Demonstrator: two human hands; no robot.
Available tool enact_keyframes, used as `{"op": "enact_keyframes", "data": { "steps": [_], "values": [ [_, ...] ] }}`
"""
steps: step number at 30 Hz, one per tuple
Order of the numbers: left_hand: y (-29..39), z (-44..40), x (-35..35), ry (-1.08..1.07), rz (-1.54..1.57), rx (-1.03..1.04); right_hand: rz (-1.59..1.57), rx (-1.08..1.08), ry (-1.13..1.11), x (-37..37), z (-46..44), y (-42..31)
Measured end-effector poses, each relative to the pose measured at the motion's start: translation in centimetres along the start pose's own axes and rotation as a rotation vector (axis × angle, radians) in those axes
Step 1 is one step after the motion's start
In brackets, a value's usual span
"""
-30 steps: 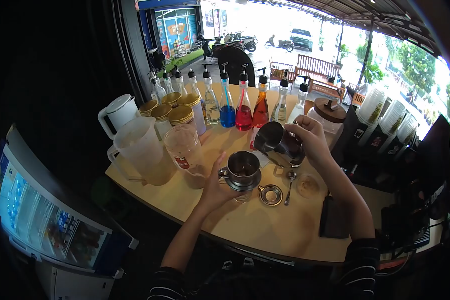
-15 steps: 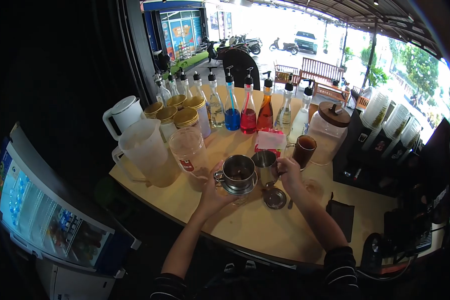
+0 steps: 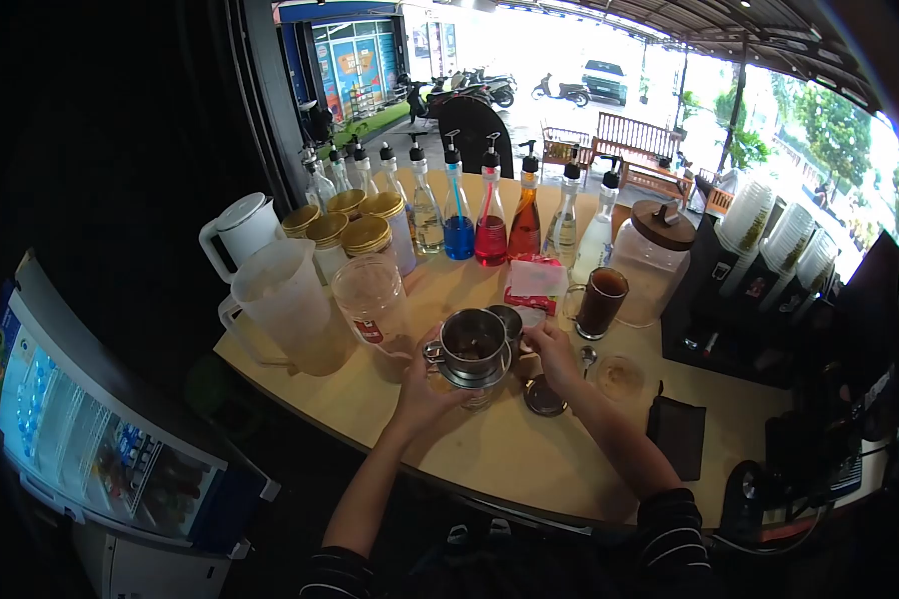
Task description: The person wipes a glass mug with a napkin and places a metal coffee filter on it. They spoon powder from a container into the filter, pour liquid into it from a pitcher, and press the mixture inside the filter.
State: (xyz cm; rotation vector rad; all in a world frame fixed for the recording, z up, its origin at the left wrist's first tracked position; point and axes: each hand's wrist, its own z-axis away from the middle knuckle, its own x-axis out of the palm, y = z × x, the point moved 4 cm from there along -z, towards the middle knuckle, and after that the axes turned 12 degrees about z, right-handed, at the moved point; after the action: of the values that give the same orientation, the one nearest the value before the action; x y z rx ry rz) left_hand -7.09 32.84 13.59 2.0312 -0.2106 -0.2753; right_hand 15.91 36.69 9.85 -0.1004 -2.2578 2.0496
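Note:
A metal coffee drip filter (image 3: 472,344) with dark contents sits over a clear glass (image 3: 479,398), which it mostly hides. My left hand (image 3: 425,399) is closed around the filter's left side, with the thumb just below its rim plate. My right hand (image 3: 556,361) grips a small metal cup (image 3: 508,321) by its handle. The cup is against or just behind the filter's right rim and partly hidden by it. A round metal lid (image 3: 545,396) lies on the counter below my right hand. To the right are a spoon (image 3: 588,356) and a glass mug of brown drink (image 3: 602,302).
Pump bottles of coloured syrup (image 3: 489,230) line the counter's back. On the left stand a plastic pitcher (image 3: 285,299), a clear jar (image 3: 370,299) and gold-lidded jars (image 3: 367,236). A wooden-lidded jar (image 3: 652,265), cup holder (image 3: 739,299) and dark pouch (image 3: 677,434) are right.
My right hand has brought the metal cup left and toward the filter, uncovering the spoon and a round clear dish. My left hand and the filter have barely moved.

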Motion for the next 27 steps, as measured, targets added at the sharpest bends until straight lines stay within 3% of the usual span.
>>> {"op": "enact_keyframes", "data": {
  "steps": [5,7,8,9,11,12,19,22,24,25,27],
  "values": [
    [-0.4,0.2,0.0,0.008,0.015,-0.016,0.465,-0.198,0.139,-3.7,1.4,-1.3],
    [-0.7,0.2,-0.1,0.021,-0.024,-0.027,1.012,-0.399,-0.003,-5.2,3.5,-4.5],
    [-0.5,0.3,0.0,0.029,-0.014,-0.041,1.218,-0.320,-0.092,-5.6,5.0,-5.6],
    [-0.5,0.2,0.0,0.026,-0.007,-0.043,1.224,-0.314,-0.090,-6.1,6.0,-6.1],
    [-0.3,0.2,0.0,0.014,-0.017,-0.017,1.640,-0.313,-0.259,-6.4,7.8,-5.7],
    [-0.3,0.1,0.2,0.009,-0.014,-0.016,1.639,-0.203,-0.346,-6.7,8.2,-5.0],
    [-0.1,0.1,-0.1,0.006,0.051,-0.031,1.498,-0.286,-0.529,-7.3,7.8,-3.6],
    [1.1,0.2,-0.3,0.015,0.124,0.019,1.479,-0.379,-0.480,-7.5,7.9,-4.5],
    [2.3,0.4,-0.7,0.035,0.173,0.047,1.359,-0.660,-0.271,-7.8,7.9,-6.7],
    [3.1,0.4,-0.8,0.009,0.162,0.082,1.356,-0.668,-0.277,-7.5,7.9,-7.2],
    [3.8,0.1,-1.0,-0.008,0.146,0.115,0.894,-0.520,-0.021,-8.2,7.3,-9.2]
  ]
}}
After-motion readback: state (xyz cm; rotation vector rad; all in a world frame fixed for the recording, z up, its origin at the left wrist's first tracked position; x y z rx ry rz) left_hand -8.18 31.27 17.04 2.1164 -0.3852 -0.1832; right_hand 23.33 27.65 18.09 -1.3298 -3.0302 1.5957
